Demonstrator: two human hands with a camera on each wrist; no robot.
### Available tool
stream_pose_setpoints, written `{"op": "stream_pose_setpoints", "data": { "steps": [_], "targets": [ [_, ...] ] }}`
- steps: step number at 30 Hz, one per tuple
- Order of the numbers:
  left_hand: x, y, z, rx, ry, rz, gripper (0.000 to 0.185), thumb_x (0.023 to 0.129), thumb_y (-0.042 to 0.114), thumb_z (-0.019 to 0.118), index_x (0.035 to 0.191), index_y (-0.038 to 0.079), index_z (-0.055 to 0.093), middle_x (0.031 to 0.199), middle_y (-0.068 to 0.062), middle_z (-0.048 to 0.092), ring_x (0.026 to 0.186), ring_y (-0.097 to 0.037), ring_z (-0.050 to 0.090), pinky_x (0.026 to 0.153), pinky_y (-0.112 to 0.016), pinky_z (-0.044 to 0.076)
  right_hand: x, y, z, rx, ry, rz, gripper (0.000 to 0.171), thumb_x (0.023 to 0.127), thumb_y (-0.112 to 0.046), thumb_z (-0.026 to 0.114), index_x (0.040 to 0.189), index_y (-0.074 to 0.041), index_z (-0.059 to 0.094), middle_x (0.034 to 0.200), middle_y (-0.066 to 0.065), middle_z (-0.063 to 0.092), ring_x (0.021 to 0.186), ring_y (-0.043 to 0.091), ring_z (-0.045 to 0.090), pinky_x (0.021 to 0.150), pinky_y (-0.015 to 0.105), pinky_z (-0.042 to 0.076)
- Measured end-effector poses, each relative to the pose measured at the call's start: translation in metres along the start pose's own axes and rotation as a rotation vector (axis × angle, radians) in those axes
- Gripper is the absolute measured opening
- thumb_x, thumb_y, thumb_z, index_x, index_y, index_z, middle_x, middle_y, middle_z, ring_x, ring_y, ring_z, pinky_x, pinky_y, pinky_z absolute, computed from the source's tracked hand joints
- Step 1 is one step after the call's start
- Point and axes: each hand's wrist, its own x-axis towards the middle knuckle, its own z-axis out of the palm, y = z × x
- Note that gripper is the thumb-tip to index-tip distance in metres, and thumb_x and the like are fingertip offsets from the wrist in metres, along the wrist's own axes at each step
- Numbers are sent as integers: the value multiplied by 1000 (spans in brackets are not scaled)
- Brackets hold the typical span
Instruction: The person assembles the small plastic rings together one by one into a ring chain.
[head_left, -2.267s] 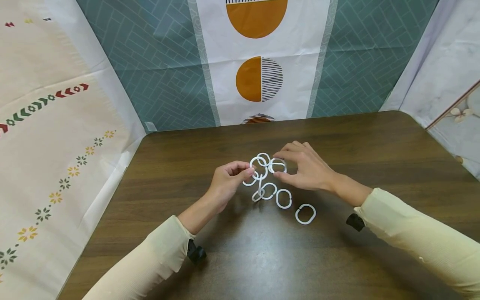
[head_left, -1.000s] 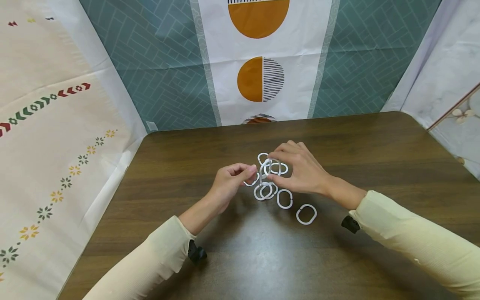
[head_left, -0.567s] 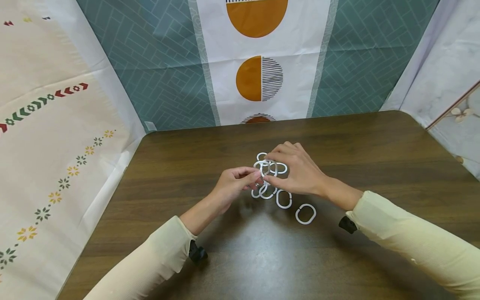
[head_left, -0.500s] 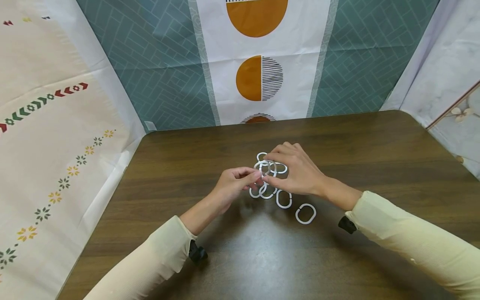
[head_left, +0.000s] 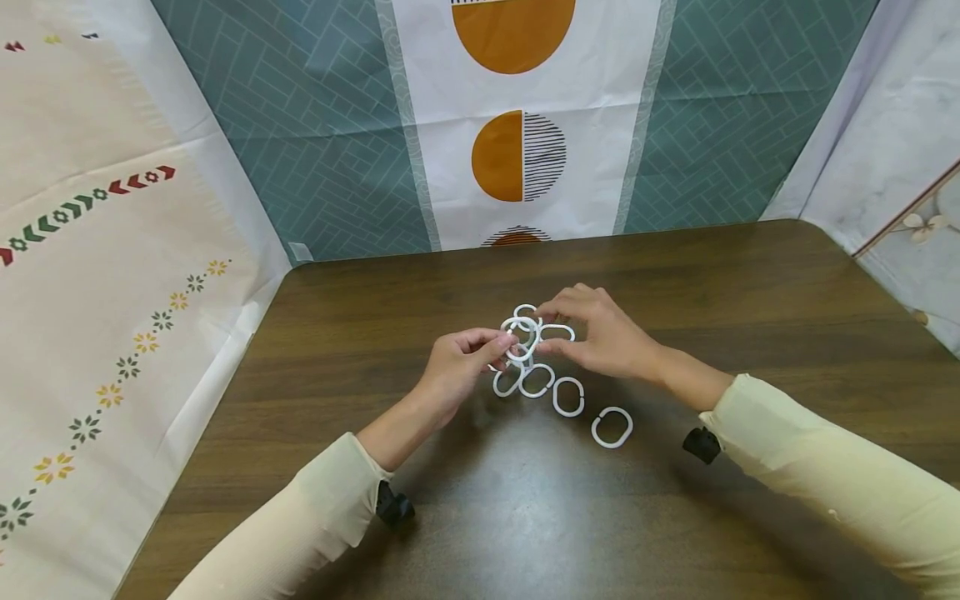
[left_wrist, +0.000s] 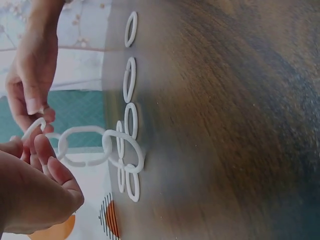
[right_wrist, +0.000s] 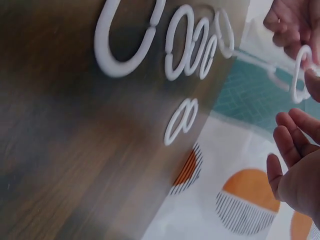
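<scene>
My left hand [head_left: 457, 367] pinches a white plastic C-shaped chain link [head_left: 537, 339] between thumb and fingers, above the table. From it hangs a short chain; a middle link [left_wrist: 82, 129] and a lower link [left_wrist: 141, 157], down among the links on the table, show in the left wrist view. My right hand [head_left: 603, 337] is just right of the held link, thumb and fingers apart. In the right wrist view its relaxed fingers [right_wrist: 287, 142] stand clear of the held link [right_wrist: 293, 80], with nothing between them.
Several loose white links lie on the brown wooden table [head_left: 360, 333]. One link [head_left: 567, 381] is near the chain and another link [head_left: 629, 427] lies apart at the front right. Two more, including a link [head_left: 557, 327], lie behind. A patterned cloth [head_left: 337, 167] hangs behind the table.
My right hand has come off the links and drawn slightly right, its fingers parting. My left hand has moved back a little left, with the pinched link now facing up and the chain below it.
</scene>
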Motion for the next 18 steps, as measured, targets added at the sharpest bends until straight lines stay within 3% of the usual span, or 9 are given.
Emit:
{"op": "stream_pose_setpoints", "data": {
  "steps": [4,9,14,18],
  "targets": [
    [0,1,-1,11,36,4,20,90,15,69,99,-2,72,82,-8,67,72,-19,61,77,-35,50,-1,16,-7,-55,-36,108,41,75,-16,83,112,-6,67,99,3,64,96,22,54,85,42,33],
    [0,1,-2,26,41,20,18,90,13,68,98,-3,71,82,-7,67,72,-18,62,77,-37,50,-2,40,-12,-124,-170,232,48,78,-16,80,122,-4,64,109,10,63,105,26,51,87,49,33],
    [-1,0,-3,37,-5,8,19,92,12,65,99,-6,68,89,-13,67,74,-18,60,76,-31,47,-3,56,-13,-129,-282,265,50,80,-11,78,126,-3,61,115,15,62,110,32,50,90,57,32],
    [-2,0,-3,11,-20,-8,20,94,11,63,100,-8,66,92,-14,66,70,-12,58,82,-35,49,-3,61,-8,-116,-320,254,50,79,-8,77,127,-4,61,118,14,61,113,33,49,90,57,32]
  ]
}}
